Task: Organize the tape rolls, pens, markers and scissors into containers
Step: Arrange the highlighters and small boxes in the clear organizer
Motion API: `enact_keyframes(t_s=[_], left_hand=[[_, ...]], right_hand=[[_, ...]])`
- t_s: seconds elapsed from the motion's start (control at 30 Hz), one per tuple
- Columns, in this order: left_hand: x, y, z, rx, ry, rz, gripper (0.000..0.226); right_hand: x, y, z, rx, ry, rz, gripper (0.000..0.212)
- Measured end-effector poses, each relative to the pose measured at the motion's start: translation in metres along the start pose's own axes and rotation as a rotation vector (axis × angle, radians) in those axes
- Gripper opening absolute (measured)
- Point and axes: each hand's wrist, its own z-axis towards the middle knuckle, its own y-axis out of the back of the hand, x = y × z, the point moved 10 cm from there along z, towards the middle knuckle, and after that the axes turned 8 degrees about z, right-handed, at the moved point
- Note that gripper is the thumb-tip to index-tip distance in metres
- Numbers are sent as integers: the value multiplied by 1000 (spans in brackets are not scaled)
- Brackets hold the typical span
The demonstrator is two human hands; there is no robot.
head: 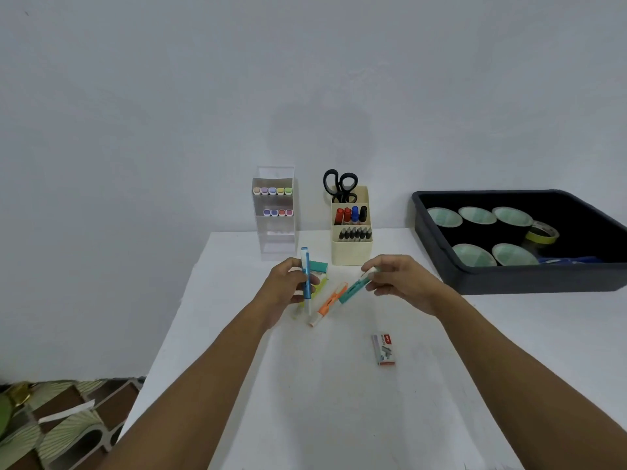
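My left hand (288, 288) grips the blue marker (306, 278) and my right hand (398, 279) pinches the teal marker (353, 289) only by its end, so it may slip.

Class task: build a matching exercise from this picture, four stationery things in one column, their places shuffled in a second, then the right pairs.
Things: 1 scissors; 2 tape rolls; 3 blue highlighter; 4 orange highlighter.
Places: A in the left hand; B lying on the table; C in the black tray; D in the cream organizer.
Pairs: 1-D, 2-C, 3-A, 4-B.
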Motion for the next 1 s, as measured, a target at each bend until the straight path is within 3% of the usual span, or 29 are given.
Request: enact_keyframes(t_s=[0.23,0.43,0.57,0.77,0.87,1.0], left_hand=[[5,24,-3,-57,51,-136,24],[-3,60,-2,-139,-86,-114,15],[-24,92,-2,-272,-250,107,12],[-66,119,-12,-474,-483,392,18],[-75,122,-11,-493,-562,454,22],[-87,121,-20,-565,-761,522,21]], right_hand=[[11,-12,12,-191,48,135,14],[46,-36,24,-256,213,149,22],[93,-67,25,-292,446,-8,16],[132,-113,29,-382,779,-427,15],[126,-123,44,-392,816,-592,16],[109,-132,66,-372,729,-764,16]])
